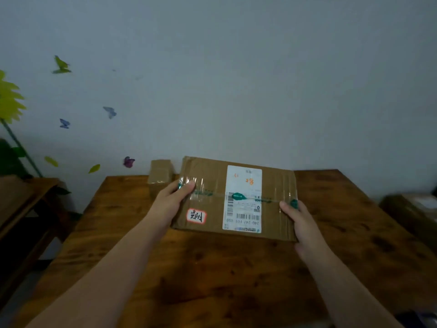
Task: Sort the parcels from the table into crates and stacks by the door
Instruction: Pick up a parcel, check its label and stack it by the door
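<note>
Left hand (173,200) and right hand (299,223) clamp the box (210,204) at its short ends; stiff, probably light, with slick tape.

Parcels in clear view, two: large parcel (214,209) at centre frame, small parcel (160,172) just behind its upper left corner. A boxy shape (411,211) at the right edge is too dim to class. Hands, two: left hand (172,202), right hand (303,224). Furniture, two pieces: table (212,268) at lower centre, side bench (35,192) at left. Labels on the large parcel, two: white shipping label (243,200), red-bordered sticker (196,216). Wall butterflies, four: green butterfly (61,65), grey-blue butterfly (110,112), blue butterfly (64,123), purple butterfly (128,161). Wall leaves, two: first leaf (50,160), second leaf (94,168). Yellow flower (9,100), one, at the left edge.
</note>
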`<state>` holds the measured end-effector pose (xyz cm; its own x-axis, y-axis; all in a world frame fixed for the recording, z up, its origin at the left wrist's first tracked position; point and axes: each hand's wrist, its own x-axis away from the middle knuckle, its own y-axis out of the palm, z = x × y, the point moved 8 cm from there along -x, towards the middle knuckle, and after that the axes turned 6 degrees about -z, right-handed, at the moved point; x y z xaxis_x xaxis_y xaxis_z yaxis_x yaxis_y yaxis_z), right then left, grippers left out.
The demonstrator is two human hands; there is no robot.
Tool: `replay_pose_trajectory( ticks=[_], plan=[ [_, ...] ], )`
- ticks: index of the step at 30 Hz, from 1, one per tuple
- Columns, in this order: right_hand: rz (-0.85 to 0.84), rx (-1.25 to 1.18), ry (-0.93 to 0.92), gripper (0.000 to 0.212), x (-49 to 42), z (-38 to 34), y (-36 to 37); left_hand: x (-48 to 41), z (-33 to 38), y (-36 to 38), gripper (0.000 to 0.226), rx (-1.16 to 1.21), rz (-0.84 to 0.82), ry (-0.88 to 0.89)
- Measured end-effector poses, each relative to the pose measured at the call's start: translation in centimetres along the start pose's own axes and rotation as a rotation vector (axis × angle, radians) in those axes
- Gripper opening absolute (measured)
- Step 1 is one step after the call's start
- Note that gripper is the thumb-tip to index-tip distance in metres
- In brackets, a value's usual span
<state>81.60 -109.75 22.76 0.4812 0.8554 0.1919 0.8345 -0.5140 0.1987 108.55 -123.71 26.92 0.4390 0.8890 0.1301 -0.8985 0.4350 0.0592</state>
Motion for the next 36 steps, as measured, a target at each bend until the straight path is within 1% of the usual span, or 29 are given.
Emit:
replay_pose_trajectory(
  ticks=[5, 9, 13, 17, 20, 23, 26, 27, 30, 31, 36],
  plan=[
    [0.184, -0.057, -0.018, 0.032, 5.8, 0.9, -9.0, 0.6, -2.9, 9.0, 0.019, -0.007, -0.194, -0.054],
    [0.363, -0.088, -0.042, 0.045, 10.1, 0.7, -17.2, 1.6, -3.8, 17.8, 0.016, -0.026, -0.331, -0.079],
    [0.469, -0.126, -0.089, 0.050, 14.0, 0.3, -26.1, 3.0, -5.0, 28.1, 0.024, -0.066, -0.442, -0.107],
    [0.571, -0.117, -0.098, 0.063, 18.1, 0.0, -36.6, 5.1, -6.5, 39.5, 0.023, -0.039, -0.532, -0.118],
    [0.629, -0.149, -0.117, 0.058, 21.6, -1.0, -45.3, 7.1, -7.6, 48.9, 0.031, -0.035, -0.577, -0.091],
    [0.714, -0.145, -0.149, 0.053, 25.3, -2.6, -52.9, 9.5, -8.5, 57.5, 0.030, -0.047, -0.626, -0.093],
    [0.787, -0.097, -0.154, 0.048, 27.7, -4.3, -59.1, 10.7, -9.1, 64.3, 0.030, -0.048, -0.671, -0.104],
    [0.794, -0.093, -0.162, 0.045, 28.2, -4.9, -60.8, 10.8, -9.2, 66.2, 0.032, -0.053, -0.672, -0.110],
    [0.800, -0.094, -0.143, 0.041, 28.0, -5.6, -65.5, 10.0, -9.8, 72.3, 0.026, -0.071, -0.687, -0.108],
    [0.805, -0.093, -0.134, 0.040, 27.7, -5.6, -66.9, 9.5, -10.0, 74.2, 0.028, -0.098, -0.697, -0.098],
    [0.872, -0.112, -0.113, 0.045, 24.6, -6.0, -74.8, 5.2, -12.4, 84.1, 0.034, -0.207, -0.766, -0.122]
  ],
)
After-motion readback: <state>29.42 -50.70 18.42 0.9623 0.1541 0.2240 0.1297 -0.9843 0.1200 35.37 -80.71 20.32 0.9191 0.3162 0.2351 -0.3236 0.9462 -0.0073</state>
